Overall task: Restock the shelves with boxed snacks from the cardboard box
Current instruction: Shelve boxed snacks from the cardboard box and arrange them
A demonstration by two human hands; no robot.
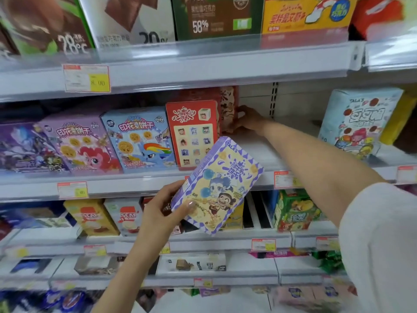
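**Grip of the left hand (161, 214) closed on a purple box (217, 186); right hand (248, 119) on a red one**

Gripping the purple box by its lower left corner, the left hand has its thumb laid across the printed front and its fingers behind. The box hangs in the air, tilted to the right, in front of the lip of the middle shelf (259, 152).

The right hand reaches deep into that shelf. Its fingers curl round the right edge of the back red box (229, 109), which stands upright, so this grip is closed too.

Just ahead of it stands the front red box (191, 134), facing out. To its left, touching in a row, are the blue pony box (137, 141) and the lilac pony box (76, 145). The shelf is bare to the right of the red boxes, and beyond that gap is a pale blue box (358, 123).

A price tag (86, 78) reading 8.00 hangs on the rail above. Below, a yellow box (90, 219) and a green box (293, 211) stand among others.
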